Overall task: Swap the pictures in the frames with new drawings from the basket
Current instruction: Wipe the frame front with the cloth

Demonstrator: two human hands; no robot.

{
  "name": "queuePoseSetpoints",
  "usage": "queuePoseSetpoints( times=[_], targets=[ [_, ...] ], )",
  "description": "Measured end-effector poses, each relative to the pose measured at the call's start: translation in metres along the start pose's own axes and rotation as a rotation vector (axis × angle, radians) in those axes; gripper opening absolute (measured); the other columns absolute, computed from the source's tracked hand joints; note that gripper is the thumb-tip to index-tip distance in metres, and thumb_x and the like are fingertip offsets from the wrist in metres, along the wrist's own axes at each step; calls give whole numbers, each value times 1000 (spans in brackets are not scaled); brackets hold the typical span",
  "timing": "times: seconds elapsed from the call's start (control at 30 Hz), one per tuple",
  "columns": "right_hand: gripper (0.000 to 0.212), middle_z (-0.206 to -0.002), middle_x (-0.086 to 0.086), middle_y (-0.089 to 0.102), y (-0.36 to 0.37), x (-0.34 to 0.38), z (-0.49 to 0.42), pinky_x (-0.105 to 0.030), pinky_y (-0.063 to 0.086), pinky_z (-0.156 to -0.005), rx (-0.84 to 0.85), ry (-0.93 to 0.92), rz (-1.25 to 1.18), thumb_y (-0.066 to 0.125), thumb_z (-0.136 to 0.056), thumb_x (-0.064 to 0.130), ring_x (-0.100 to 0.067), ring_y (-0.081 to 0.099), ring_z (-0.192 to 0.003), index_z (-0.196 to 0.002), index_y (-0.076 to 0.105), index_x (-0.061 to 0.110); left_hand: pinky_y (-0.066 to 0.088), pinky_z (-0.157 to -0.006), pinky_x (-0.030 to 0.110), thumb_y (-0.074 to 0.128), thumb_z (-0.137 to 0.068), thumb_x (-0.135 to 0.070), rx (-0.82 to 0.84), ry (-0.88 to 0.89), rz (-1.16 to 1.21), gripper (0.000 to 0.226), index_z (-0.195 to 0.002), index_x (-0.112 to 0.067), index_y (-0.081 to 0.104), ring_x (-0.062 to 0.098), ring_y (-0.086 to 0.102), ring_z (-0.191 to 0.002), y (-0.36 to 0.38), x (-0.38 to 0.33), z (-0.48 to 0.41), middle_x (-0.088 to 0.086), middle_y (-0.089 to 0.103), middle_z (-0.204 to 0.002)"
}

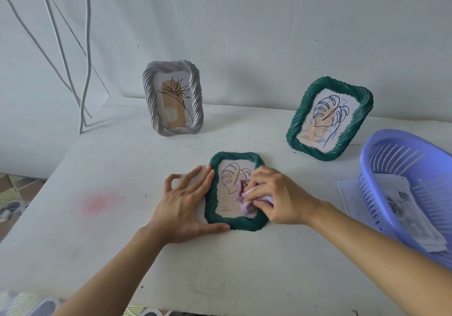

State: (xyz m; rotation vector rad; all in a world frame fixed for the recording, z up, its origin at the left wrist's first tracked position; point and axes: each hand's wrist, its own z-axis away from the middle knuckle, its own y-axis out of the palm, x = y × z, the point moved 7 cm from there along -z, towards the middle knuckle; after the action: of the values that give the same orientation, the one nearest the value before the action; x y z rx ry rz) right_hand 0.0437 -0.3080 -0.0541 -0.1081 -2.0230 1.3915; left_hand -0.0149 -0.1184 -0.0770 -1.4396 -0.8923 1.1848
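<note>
Head view: a green frame point(234, 224) with a leaf drawing lies flat on the white desk point(117, 168), between both hands. The left hand point(186, 203) is spread flat on the desk, its straight fingers point(207, 177) touching the frame's left edge and its thumb along the lower edge. The right hand point(276, 195) bunches a lilac cloth point(246, 209) in curled fingers on the frame's glass. A grey frame point(196, 105) and a second green frame point(297, 130) stand behind. A purple basket point(391, 148) at the right holds drawings point(401, 202).

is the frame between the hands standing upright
No, the frame lies flat on the table, left hand at its edge, right hand holding a cloth on it.
</note>
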Motion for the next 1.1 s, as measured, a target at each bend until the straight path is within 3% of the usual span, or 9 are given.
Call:
queuePoseSetpoints(
  times=[0.13,0.3,0.47,0.6,0.77,1.1],
  targets=[
    [19,-100,8,73,-10,-13,-8,-40,48,-84,-164,66,166,71,-82,15,-18,56,-98,-95,79,26,3,-120,47,30,-67,-100,14,-2,-5,122,-159,-27,-1,6,-6,-152,1,0,0,-15,-2,-164],
    [25,-108,5,75,-3,-9,-33,-39,52,-81,-274,132,209,70,-87,17,-20,57,-99,-111,76,19,3,-120,46,31,-66,-100,8,-4,0,122,-159,-27,0,7,-4,-153,1,0,-1,-15,-1,-164],
    [23,-114,5,73,24,19,-35,-34,47,-97,-143,55,31,66,-91,24,-16,54,-114,-111,75,20,8,-120,45,33,-64,-101,-9,-6,9,123,-159,-28,7,6,1,-153,-1,0,-1,-15,4,-165],
    [16,-110,8,73,21,32,-13,-29,44,-99,-10,-58,-71,65,-91,17,-13,53,-117,-101,79,18,13,-118,46,38,-63,-101,-20,-12,19,125,-159,-23,15,8,9,-152,0,0,-1,-13,11,-164],
    [17,-99,11,73,-1,22,7,-24,44,-96,63,-80,-46,63,-90,8,0,49,-118,-89,78,16,7,-120,46,35,-64,-101,-4,-13,14,125,-159,-26,8,7,2,-152,1,1,-1,-15,5,-164],
    [19,-93,6,74,-14,-15,-27,-41,51,-83,-231,163,218,63,-84,0,-18,57,-98,-82,74,15,3,-120,46,32,-63,-102,12,-11,15,125,-159,-29,0,5,-5,-152,1,2,-2,-17,-3,-164]
  ],
)
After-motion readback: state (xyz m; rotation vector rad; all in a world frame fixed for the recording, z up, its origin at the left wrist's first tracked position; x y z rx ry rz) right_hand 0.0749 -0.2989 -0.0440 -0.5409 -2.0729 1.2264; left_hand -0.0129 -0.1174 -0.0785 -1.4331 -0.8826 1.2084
